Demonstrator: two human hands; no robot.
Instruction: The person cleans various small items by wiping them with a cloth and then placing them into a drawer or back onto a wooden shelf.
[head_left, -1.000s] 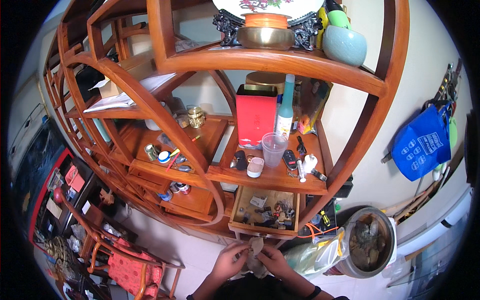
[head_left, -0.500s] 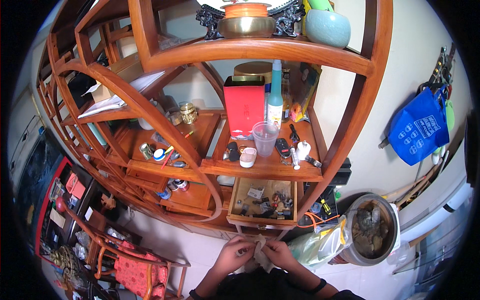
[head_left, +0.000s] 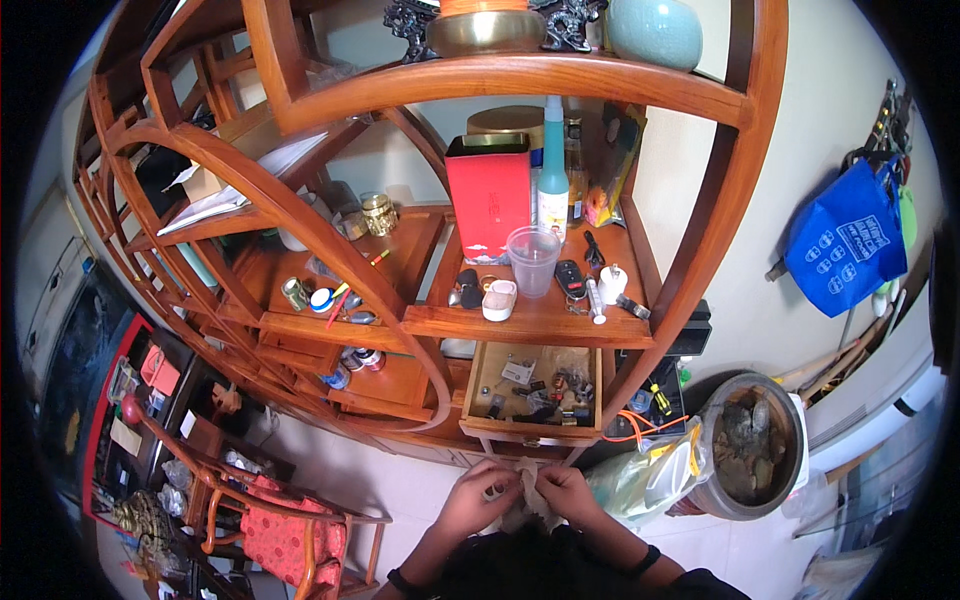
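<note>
Close to my body, both hands pinch a crumpled, pale beige piece of tissue or thin cloth (head_left: pixel 528 478). My left hand (head_left: pixel 480 498) grips its left side, fingers curled inward. My right hand (head_left: pixel 568 494) grips the opposite side with bent fingertips. The lower part of the piece hangs between the hands and is partly hidden. Just beyond them, an open wooden drawer (head_left: pixel 535 432) holds a jumble of small items, too small to make out singly.
Above the drawer, a shelf (head_left: pixel 480 323) bears a red box (head_left: pixel 490 205), a clear plastic cup (head_left: pixel 533 265), a teal-topped bottle (head_left: pixel 552 190) and a key fob (head_left: pixel 570 276). Right stand a plastic bag (head_left: pixel 640 483) and a pot of stones (head_left: pixel 704 490). A red-cushioned chair (head_left: pixel 290 530) is left.
The view has shifted slightly, so the cabinet and drawer sit a little higher and further right. Both hands still grip the crumpled piece, with only slight finger movement.
</note>
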